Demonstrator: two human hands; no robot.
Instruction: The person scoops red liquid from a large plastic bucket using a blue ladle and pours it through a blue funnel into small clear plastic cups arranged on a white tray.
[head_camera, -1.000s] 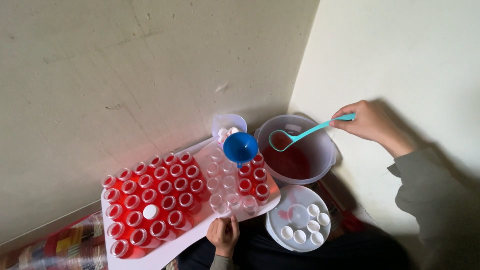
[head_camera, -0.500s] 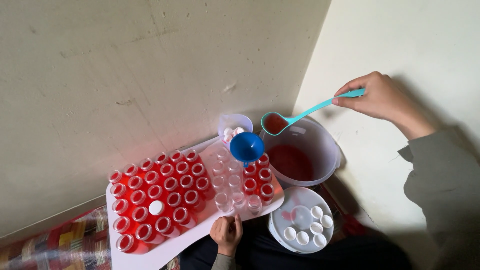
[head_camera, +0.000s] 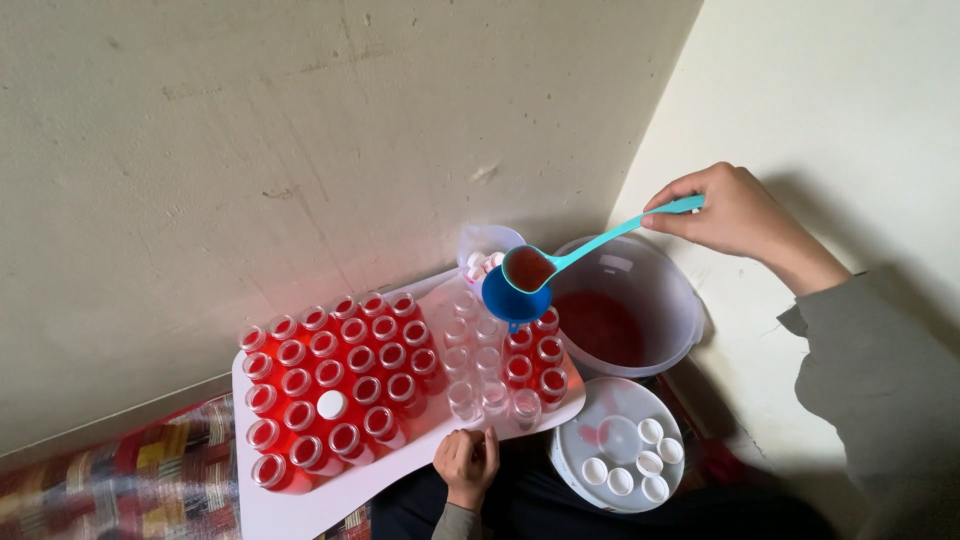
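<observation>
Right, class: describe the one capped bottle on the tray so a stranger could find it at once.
Start at the white tray by the wall, crowded with small bottles of red liquid. Look in its left block, second row from the near edge. The capped bottle alone wears a white lid; its neighbours stand open.

A round white lid (head_camera: 610, 440) lies by the tray's right corner, small white caps (head_camera: 650, 462) on it; patterned cloth (head_camera: 110, 480) shows at its left edge.

The ladle (head_camera: 560, 262) and funnel (head_camera: 510, 298) looked like smooth, glossy plastic. The bottles (head_camera: 345, 375) were clear and shiny, the tray (head_camera: 300, 505) smooth white, the wall (head_camera: 250, 150) rough, matt plaster.
</observation>
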